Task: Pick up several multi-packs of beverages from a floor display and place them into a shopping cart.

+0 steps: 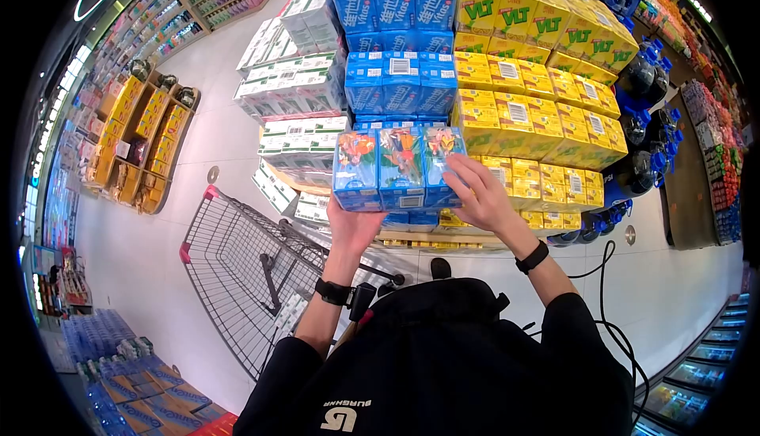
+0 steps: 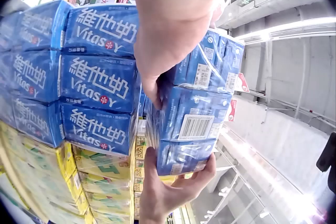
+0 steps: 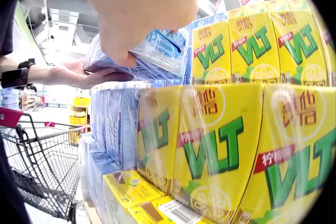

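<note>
**Item:** blue film-wrapped multipack of drink cartons (image 1: 398, 168).

**Position:** held in the air against the front face of the pallet display. It sits level with the middle tiers, before the seam where the blue tiers meet the yellow.

**Long axis:** left to right across the person's front. Three cartons show on the upturned face, each with a colourful picture panel.

**Left hand** (image 1: 352, 226): under the multipack's near left corner, palm up. The thumb is pressed to the side and the fingers clamp from beneath.

**Right hand** (image 1: 479, 194): on the right end, with the fingers (image 2: 202, 169) spread and curled round the edge, gripping. The multipack lies between the two hands, and both touch it (neither is the nearer).

**Writing:**
- The stacked blue film-wrapped packs (image 1: 400, 40) read "Vitasoy" under "維他奶".
- The stacked yellow film-wrapped packs (image 1: 546, 111) read "VLT" in green, with Chinese characters above and a red band.
- Barcode stickers are on most packs, their digits too small to read.

**Surroundings:**
- White-and-green cartons (image 1: 301, 87) stand at the display's left edge.
- A wire shopping cart with red corner trim (image 1: 237, 277) stands below and left of the multipack, on the left hand's side.
- A black band is on each wrist.
</note>
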Demonstrator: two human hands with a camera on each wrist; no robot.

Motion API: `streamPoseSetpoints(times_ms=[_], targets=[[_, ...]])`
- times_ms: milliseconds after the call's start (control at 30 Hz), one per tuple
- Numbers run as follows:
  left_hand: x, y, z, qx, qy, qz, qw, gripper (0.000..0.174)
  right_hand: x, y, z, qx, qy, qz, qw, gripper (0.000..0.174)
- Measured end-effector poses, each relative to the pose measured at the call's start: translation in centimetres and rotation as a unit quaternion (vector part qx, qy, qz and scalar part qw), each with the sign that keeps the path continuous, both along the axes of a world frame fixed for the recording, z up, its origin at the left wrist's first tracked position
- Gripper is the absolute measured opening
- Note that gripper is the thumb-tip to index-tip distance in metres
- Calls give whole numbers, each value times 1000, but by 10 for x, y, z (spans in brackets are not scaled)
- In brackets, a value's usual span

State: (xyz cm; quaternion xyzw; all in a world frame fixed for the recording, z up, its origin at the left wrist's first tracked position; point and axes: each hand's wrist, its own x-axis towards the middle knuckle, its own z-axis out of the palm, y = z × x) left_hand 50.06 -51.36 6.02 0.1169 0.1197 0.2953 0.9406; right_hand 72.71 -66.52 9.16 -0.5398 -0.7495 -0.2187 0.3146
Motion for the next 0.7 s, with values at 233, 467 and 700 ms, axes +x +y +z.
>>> streamPoseSetpoints(times_ms=[233,467,700], targets=[[-41,-11,3,3,9,-5,1000,53,-9,-21,24,-12,-12,53,998,77],[-57,-19,-5,2,94,-1,996,56,-13,-10,25,-83,69,69,992,73],[-49,-9,18,118,186,-31,975,64,1,10,52,-184,155,77,968,84]])
